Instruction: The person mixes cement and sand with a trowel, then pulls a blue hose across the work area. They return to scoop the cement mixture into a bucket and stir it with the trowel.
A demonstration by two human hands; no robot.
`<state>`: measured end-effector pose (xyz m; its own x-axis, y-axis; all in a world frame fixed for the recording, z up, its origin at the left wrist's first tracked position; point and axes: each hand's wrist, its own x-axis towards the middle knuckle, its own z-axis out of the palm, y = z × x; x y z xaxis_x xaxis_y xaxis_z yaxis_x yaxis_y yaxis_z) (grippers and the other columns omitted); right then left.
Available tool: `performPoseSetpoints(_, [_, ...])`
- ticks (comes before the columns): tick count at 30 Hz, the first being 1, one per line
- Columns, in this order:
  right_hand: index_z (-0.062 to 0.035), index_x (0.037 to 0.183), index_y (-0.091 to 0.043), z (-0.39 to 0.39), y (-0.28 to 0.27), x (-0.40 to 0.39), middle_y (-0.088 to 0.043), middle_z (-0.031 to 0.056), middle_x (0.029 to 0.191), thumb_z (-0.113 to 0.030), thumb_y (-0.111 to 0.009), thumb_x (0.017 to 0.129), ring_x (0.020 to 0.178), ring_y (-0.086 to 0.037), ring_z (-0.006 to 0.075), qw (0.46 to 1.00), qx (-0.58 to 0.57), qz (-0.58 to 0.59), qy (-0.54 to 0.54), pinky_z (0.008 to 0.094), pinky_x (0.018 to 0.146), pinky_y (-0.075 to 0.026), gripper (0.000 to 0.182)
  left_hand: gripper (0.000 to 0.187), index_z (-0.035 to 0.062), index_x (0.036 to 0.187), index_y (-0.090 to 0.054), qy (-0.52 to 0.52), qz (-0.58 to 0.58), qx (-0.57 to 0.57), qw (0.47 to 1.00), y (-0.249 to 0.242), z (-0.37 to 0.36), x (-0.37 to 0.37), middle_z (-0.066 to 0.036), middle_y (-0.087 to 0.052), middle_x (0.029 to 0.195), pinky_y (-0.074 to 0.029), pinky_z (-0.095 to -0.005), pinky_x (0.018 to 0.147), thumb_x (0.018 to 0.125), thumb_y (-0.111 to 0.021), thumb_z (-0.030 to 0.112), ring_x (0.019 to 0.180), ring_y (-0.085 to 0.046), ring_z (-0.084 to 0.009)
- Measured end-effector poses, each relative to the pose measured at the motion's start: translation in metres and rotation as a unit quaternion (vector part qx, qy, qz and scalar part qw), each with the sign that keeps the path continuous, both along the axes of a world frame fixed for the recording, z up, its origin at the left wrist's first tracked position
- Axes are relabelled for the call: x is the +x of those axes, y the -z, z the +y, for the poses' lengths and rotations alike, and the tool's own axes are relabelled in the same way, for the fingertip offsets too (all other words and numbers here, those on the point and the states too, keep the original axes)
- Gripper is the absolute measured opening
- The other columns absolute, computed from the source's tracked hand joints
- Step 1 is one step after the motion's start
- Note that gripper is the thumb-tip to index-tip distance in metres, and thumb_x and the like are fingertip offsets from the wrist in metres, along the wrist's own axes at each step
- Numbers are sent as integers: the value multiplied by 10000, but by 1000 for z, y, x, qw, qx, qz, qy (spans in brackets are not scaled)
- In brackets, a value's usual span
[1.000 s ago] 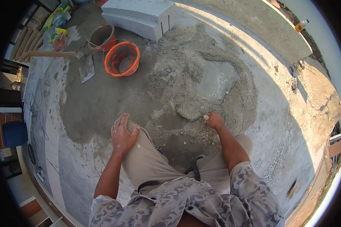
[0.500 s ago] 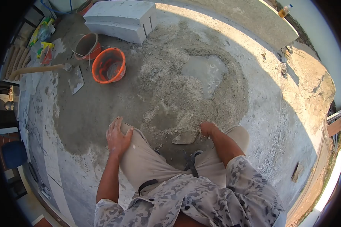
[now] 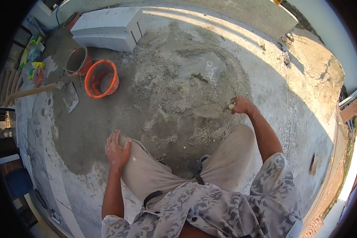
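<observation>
My right hand (image 3: 242,105) is wrapped round the handle of a trowel (image 3: 207,111), whose flat pointed blade lies to the left over the gravelly mix. Around it spreads a rough heap of sand and cement (image 3: 164,93), with a puddle of grey water (image 3: 194,68) in a hollow toward its far side. On my left knee rests my left hand (image 3: 117,150), its fingers stretched and thumb apart, holding nothing.
An orange bucket (image 3: 116,81) and a dirtier bucket (image 3: 78,60) stand at left. Behind them lie pale blocks (image 3: 107,27). A long-handled tool (image 3: 31,90) has its flat blade on the floor. A low wall (image 3: 242,14) runs along the back.
My right hand has moved forward and right, carrying the trowel from near my feet up to the heap. Part of the puddle's near edge now has wet mix in it. My left hand stays on the knee.
</observation>
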<state>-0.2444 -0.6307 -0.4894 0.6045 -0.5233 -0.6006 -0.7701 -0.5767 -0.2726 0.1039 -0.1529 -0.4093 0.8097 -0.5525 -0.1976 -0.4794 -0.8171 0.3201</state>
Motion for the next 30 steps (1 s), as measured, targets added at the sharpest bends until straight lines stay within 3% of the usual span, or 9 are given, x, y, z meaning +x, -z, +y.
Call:
performPoseSetpoints(5, [36, 1167, -587, -15, 19, -106, -703, 311, 1056, -337, -782, 855, 1021, -678, 476, 948, -97, -108, 284, 544, 871, -524, 523, 634, 46, 1429, -561, 2, -6, -12, 1000, 5, 10, 4, -174, -538, 1495, -363, -460, 1172, 879, -757, 293, 1414, -464, -349])
performPoseSetpoints(9, [12, 1135, -550, 37, 128, -207, -706, 310, 1024, -284, -730, 881, 1002, -679, 502, 832, -251, -100, 485, 559, 859, -535, 430, 617, 19, 1419, -558, 11, -27, 4, 1000, 5, 23, 7, -202, -536, 1489, -380, -461, 1162, 884, -753, 257, 1404, -471, -375])
performPoseSetpoints(12, [42, 1089, -604, 93, 200, -223, -710, 280, 1029, -240, -740, 850, 997, -698, 450, 738, -123, -102, 655, 517, 886, -542, 394, 608, 11, 1412, -561, 4, -30, -3, 1000, -3, 28, 2, -209, -537, 1487, -378, -462, 1164, 883, -755, 238, 1403, -471, -379])
performPoseSetpoints(14, [53, 1065, -637, 111, 226, -196, -710, 281, 1053, -223, -746, 799, 1052, -680, 458, 769, -143, -136, 608, 500, 931, -525, 398, 606, 11, 1411, -563, -2, -35, -7, 999, -7, 31, -2, -212, -539, 1483, -379, -461, 1163, 880, -759, 228, 1400, -473, -381])
performPoseSetpoints(16, [13, 1039, -638, 95, 234, -150, -711, 217, 923, -212, -736, 833, 846, -716, 393, 819, -172, -188, 514, 482, 759, -574, 320, 611, 11, 1413, -561, 0, -42, -8, 999, -7, 35, -2, -212, -541, 1479, -379, -459, 1164, 878, -763, 226, 1401, -470, -381])
performPoseSetpoints(19, [-19, 1014, -628, 56, 195, -104, -640, 109, 769, -227, -715, 879, 605, -640, 261, 705, 117, -320, 623, 415, 523, -522, 263, 614, 12, 1413, -561, 2, -48, 0, 999, -4, 40, 3, -214, -546, 1470, -379, -457, 1164, 876, -765, 230, 1399, -471, -380])
performPoseSetpoints(22, [-68, 967, -612, 33, 163, -87, -565, 33, 719, -178, -696, 908, 514, -545, 140, 676, 146, -377, 617, 312, 420, -457, 151, 613, 15, 1409, -567, -8, -50, 2, 999, -4, 40, 4, -215, -549, 1466, -379, -456, 1165, 876, -765, 244, 1395, -476, -377])
performPoseSetpoints(25, [-42, 1039, -635, -12, 133, -60, -601, 55, 746, -164, -707, 880, 546, -580, 165, 703, 132, -402, 571, 332, 443, -477, 213, 595, 31, 1402, -576, -11, -53, 12, 998, -4, 34, 3, -221, -551, 1459, -391, -455, 1153, 878, -757, 248, 1383, -489, -384])
performPoseSetpoints(30, [38, 1291, -624, -88, 108, -7, -730, 177, 967, -171, -710, 839, 837, -706, 298, 826, -111, -414, 366, 400, 767, -554, 506, 588, 48, 1400, -581, 1, -53, 23, 998, -2, 24, 3, -219, -551, 1457, -392, -454, 1151, 882, -749, 269, 1380, -491, -385])
